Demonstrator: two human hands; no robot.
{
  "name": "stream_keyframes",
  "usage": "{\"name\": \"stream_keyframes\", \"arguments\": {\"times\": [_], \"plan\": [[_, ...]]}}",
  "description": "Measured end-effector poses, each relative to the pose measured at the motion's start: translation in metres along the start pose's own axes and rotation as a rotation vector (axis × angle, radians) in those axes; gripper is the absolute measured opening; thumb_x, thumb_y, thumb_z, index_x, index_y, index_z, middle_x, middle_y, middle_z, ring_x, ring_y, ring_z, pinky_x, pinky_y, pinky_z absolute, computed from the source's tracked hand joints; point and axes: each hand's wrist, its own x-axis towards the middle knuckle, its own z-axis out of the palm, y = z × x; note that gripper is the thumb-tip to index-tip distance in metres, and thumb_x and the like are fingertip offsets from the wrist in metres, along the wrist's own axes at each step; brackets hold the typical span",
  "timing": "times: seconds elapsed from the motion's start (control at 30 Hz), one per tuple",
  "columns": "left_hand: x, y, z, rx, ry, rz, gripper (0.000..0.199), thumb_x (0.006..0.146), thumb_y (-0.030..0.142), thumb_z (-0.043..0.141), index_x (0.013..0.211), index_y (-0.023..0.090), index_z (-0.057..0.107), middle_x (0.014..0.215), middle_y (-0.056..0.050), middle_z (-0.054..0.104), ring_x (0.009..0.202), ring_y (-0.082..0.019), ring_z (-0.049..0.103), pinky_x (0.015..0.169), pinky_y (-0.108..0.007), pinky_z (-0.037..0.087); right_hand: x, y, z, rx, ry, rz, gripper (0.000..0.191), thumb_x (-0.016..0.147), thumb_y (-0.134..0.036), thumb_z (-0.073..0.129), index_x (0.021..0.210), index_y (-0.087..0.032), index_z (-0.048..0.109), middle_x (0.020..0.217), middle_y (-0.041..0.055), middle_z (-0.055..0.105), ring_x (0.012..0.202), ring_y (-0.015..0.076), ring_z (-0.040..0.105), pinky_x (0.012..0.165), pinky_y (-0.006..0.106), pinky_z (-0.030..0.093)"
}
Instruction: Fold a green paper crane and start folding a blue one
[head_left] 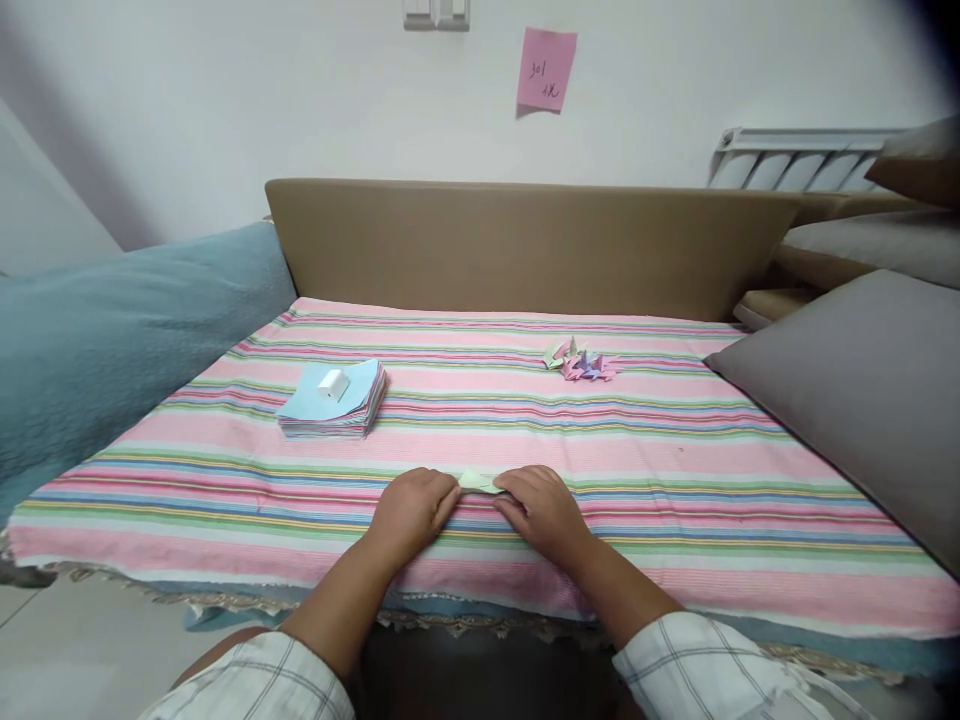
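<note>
Between left hand (415,512) and right hand (545,510), near the front edge of a striped cloth (465,440), gripping a narrow folded piece of pale-green paper (478,483) with a low peak along its upper edge. Pinching one end with thumb and curled fingers on the left, the other end likewise on the right; cannot tell whether resting it on the woven cloth below, banded in pink, green, yellow and blue. Having ahead, to the right, a cluster of spiky folded paper shapes (589,368) in pink, lilac and pale green; to the left, a thick stack of paper (334,412) with uneven layered edges, topped by a smooth white block (333,385). Facing a smooth brown backrest (525,250), with a plain grey pillow (847,390) at right.
</note>
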Motion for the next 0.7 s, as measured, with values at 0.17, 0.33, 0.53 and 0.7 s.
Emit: {"name": "stream_keyframes", "arguments": {"times": [0.17, 0.33, 0.53, 0.7], "plan": [[0.003, 0.005, -0.010, -0.377, 0.048, -0.188, 0.031, 0.091, 0.035, 0.039, 0.077, 0.019, 0.061, 0.071, 0.000, 0.065, 0.068, -0.014, 0.059, 0.062, -0.024, 0.043, 0.008, -0.003, -0.013, 0.254, 0.010, 0.143, 0.019, 0.087, -0.029, 0.050, 0.095, -0.021, 0.065, 0.090, 0.0054, 0.069, 0.087, 0.0191, 0.061, 0.080, 0.033, 0.044], [0.004, 0.005, -0.012, -0.500, 0.282, -0.341, 0.031, 0.089, 0.039, 0.041, 0.103, 0.020, 0.060, 0.098, -0.004, 0.068, 0.089, -0.017, 0.063, 0.079, -0.031, 0.049, 0.013, 0.000, -0.021, 0.831, -0.155, 0.555, 0.032, 0.078, -0.035, 0.058, 0.106, -0.018, 0.060, 0.099, 0.0056, 0.069, 0.089, 0.0195, 0.064, 0.076, 0.031, 0.049], [-0.005, 0.024, 0.011, -0.141, 0.117, 0.170, 0.028, 0.089, 0.032, 0.046, 0.111, 0.023, 0.060, 0.116, -0.007, 0.063, 0.108, -0.021, 0.056, 0.105, -0.048, 0.029, 0.014, 0.009, -0.012, 0.851, -0.328, 0.604, 0.030, 0.073, -0.028, 0.059, 0.100, -0.016, 0.065, 0.099, 0.0055, 0.069, 0.093, 0.0204, 0.063, 0.082, 0.032, 0.047], [-0.007, 0.036, 0.031, -0.046, -0.034, 0.210, 0.053, 0.078, 0.045, 0.061, 0.124, 0.020, 0.050, 0.129, -0.010, 0.054, 0.109, -0.026, 0.051, 0.099, -0.046, 0.035, 0.014, 0.008, -0.013, 0.401, -0.320, 0.596, 0.032, 0.073, -0.029, 0.060, 0.102, -0.017, 0.064, 0.087, 0.0047, 0.068, 0.080, 0.0195, 0.062, 0.072, 0.031, 0.046]]}}
